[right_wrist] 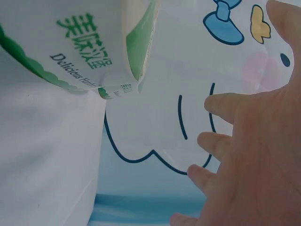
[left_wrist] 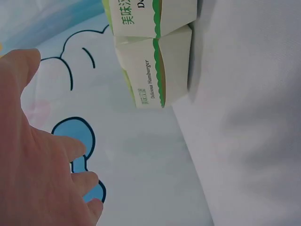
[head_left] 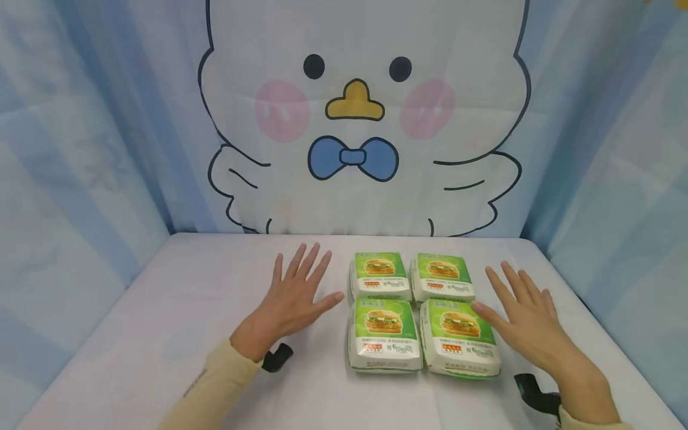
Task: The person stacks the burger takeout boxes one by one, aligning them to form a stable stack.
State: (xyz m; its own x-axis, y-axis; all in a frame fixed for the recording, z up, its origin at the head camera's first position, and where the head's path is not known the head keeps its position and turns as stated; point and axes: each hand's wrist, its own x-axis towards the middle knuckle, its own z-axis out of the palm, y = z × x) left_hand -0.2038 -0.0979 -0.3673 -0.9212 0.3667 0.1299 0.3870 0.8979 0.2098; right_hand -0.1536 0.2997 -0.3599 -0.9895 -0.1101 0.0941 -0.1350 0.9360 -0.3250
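Several green-and-white hamburger boxes stand in two rows, close together on the white table. The front left box [head_left: 384, 334] and front right box [head_left: 460, 337] are nearer me; the back left box [head_left: 379, 275] and back right box [head_left: 442, 276] lie behind them. My left hand [head_left: 292, 301] hovers left of the boxes with spread fingers, holding nothing. On the other side, my right hand [head_left: 534, 328] is spread too, its thumb tip overlapping the front right box in the head view. In the right wrist view a gap separates that hand from the box side [right_wrist: 84, 42].
The white table [head_left: 161, 310] reaches back to a curtain [head_left: 457, 203] printed with a cartoon bird. Blue-and-white curtains [head_left: 70, 179] hang along both sides. Black wrist mounts [head_left: 278, 358] sit under both wrists.
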